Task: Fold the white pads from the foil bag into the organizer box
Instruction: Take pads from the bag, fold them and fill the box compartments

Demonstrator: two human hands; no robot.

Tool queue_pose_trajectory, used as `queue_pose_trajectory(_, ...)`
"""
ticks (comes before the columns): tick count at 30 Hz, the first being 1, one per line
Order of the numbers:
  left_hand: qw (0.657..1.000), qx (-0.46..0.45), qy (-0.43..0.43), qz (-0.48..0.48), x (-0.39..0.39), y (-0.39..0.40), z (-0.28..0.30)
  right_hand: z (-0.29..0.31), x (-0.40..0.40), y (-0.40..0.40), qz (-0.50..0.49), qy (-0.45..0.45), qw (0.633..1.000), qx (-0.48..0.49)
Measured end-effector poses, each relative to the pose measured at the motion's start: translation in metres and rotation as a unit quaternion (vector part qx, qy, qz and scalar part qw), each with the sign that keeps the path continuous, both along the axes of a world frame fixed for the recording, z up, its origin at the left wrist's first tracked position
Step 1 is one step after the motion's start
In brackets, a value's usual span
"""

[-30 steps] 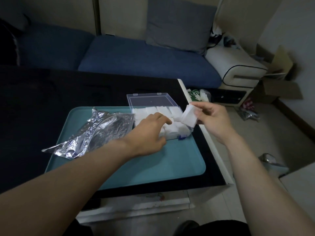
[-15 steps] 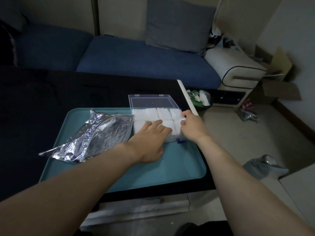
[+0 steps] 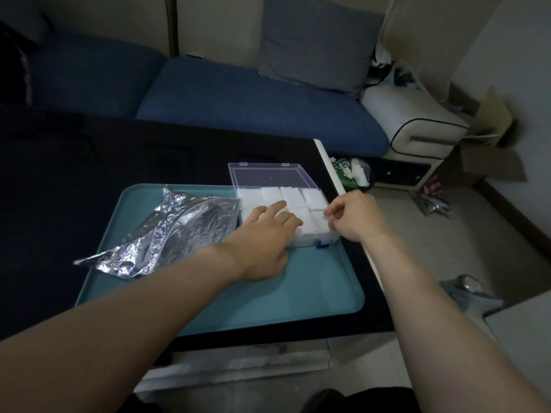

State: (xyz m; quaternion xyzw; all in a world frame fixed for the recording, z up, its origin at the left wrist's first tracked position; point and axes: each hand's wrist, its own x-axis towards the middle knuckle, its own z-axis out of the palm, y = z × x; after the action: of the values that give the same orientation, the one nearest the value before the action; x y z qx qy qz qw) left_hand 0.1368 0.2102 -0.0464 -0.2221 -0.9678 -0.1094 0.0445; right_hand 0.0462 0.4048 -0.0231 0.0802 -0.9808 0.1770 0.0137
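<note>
Your organizer box (image 3: pixel 298 239) is clear, glossy plastic, its lid (image 3: pixel 268 175) see-through. The white pads (image 3: pixel 292 194) in it look soft, matt and fibrous. The foil bag (image 3: pixel 167 234) is crinkled, shiny metallic film. Your teal tray (image 3: pixel 268 299) looks smooth and matt; the sofa (image 3: pixel 238 96) is woven cloth.

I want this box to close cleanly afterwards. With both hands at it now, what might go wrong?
1. The white pads look packed to the dividers; the left hand presses some down, and they may spring up and block the open lid.
2. The organizer box sits near the tray's right side, close to the table edge; a push from the right hand might slide it off.
</note>
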Motion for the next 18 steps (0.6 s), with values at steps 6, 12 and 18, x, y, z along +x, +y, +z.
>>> queue_pose_trajectory(6,0.997,0.044,0.056,0.000,0.008,-0.020,0.005,0.000,0.012,0.007,0.082,-0.020,0.996,0.010)
queue_pose_trajectory(12,0.997,0.051,0.049,0.012,0.014,-0.034,0.003,0.002,0.016,0.006,0.094,-0.078,0.989,0.084)
queue_pose_trajectory(18,0.991,0.078,0.073,0.077,0.016,-0.050,0.015,0.003,0.019,-0.001,0.070,-0.001,0.995,0.069)
